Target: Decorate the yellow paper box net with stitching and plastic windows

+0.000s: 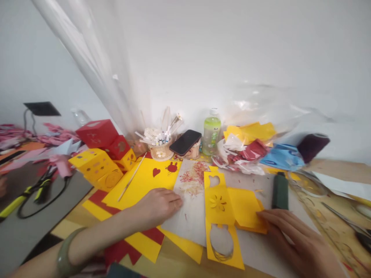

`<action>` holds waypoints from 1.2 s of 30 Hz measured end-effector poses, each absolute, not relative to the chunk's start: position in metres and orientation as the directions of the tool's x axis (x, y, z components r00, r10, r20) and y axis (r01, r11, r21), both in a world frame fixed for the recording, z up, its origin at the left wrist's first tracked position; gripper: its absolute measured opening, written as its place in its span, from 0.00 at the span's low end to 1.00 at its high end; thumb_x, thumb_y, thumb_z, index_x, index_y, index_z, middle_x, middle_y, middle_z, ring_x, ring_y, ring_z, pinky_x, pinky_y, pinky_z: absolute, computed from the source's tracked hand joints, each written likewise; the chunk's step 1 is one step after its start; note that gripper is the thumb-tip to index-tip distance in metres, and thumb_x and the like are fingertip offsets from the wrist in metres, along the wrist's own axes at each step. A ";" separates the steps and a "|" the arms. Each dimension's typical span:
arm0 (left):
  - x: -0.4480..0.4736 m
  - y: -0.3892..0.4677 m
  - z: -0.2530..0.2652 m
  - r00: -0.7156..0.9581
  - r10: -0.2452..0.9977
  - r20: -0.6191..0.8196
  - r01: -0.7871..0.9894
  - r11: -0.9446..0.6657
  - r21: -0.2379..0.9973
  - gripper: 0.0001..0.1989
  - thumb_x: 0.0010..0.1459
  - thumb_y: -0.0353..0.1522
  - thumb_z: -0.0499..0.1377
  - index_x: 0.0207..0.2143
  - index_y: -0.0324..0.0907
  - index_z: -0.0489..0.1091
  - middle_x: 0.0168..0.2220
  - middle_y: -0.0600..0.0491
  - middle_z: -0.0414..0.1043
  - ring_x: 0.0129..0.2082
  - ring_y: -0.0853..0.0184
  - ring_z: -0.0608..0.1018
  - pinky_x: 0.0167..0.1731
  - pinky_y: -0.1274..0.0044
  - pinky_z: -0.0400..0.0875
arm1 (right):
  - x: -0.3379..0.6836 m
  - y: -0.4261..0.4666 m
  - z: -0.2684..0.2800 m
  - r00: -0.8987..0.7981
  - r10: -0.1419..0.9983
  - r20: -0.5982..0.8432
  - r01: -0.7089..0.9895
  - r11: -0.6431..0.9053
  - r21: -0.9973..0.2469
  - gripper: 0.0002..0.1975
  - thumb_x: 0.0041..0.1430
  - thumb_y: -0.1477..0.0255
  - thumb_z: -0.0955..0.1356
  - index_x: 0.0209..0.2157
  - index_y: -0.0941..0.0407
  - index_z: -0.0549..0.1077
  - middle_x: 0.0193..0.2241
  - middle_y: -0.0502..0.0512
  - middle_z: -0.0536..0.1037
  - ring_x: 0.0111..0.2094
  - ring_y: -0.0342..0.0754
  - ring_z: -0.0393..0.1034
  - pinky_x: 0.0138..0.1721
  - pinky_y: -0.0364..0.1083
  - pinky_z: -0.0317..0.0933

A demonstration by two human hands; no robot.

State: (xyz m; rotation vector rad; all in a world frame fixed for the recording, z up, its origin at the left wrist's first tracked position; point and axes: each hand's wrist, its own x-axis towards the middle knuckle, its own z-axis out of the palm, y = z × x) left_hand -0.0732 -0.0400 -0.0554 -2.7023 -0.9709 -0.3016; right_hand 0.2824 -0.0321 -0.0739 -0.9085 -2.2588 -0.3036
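Observation:
A yellow paper cutout [220, 200] with a flower, a heart and a round opening lies unfolded on the grey cutting board [191, 214]. My right hand [301, 241] has its fingertips over the right edge of the cutout's folded flap and grips it there; the thumb is hidden. Left of the cutout, my left hand [162, 204] rests by the board's edge with its fingers curled in. Whatever those fingers may hold is hidden. Under that forearm are yellow sheets [136, 177] and red paper strips [153, 235]. A red heart [156, 172] and a red rabbit shape [172, 167] sit on the top sheet.
Yellow box [101, 170] and red box [97, 133] stand at left. Behind are a pen cup [160, 150], phone [186, 142], green bottle [212, 133] and crumpled plastic [232, 156]. A dark green block [280, 191] and scissors [344, 218] lie right. Glue gun [59, 166] lies left.

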 end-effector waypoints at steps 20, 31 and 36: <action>-0.128 0.041 0.031 0.140 0.840 0.524 0.986 -0.067 -0.155 0.16 0.61 0.31 0.47 0.41 0.42 0.74 0.42 0.50 0.75 0.47 0.59 0.70 0.38 0.71 0.69 | 0.289 -0.026 -0.087 -0.527 0.546 0.652 0.710 0.704 -0.016 0.11 0.59 0.66 0.61 0.37 0.54 0.72 0.35 0.56 0.77 0.33 0.49 0.75 0.33 0.46 0.70; -0.124 0.065 0.028 0.041 0.910 0.412 0.974 0.055 -0.218 0.14 0.57 0.33 0.50 0.39 0.40 0.73 0.37 0.44 0.73 0.43 0.57 0.71 0.35 0.71 0.65 | 0.283 -0.031 -0.076 -0.492 0.573 0.655 0.712 0.698 -0.075 0.10 0.58 0.69 0.61 0.34 0.54 0.74 0.33 0.56 0.78 0.32 0.48 0.75 0.32 0.44 0.71; -0.123 0.068 0.027 0.020 0.909 0.417 0.975 0.075 -0.209 0.13 0.56 0.32 0.49 0.38 0.39 0.71 0.37 0.43 0.71 0.38 0.57 0.73 0.34 0.70 0.65 | 0.282 -0.033 -0.075 -0.478 0.611 0.632 0.716 0.687 -0.123 0.10 0.58 0.69 0.62 0.35 0.55 0.74 0.34 0.56 0.78 0.33 0.49 0.75 0.33 0.45 0.71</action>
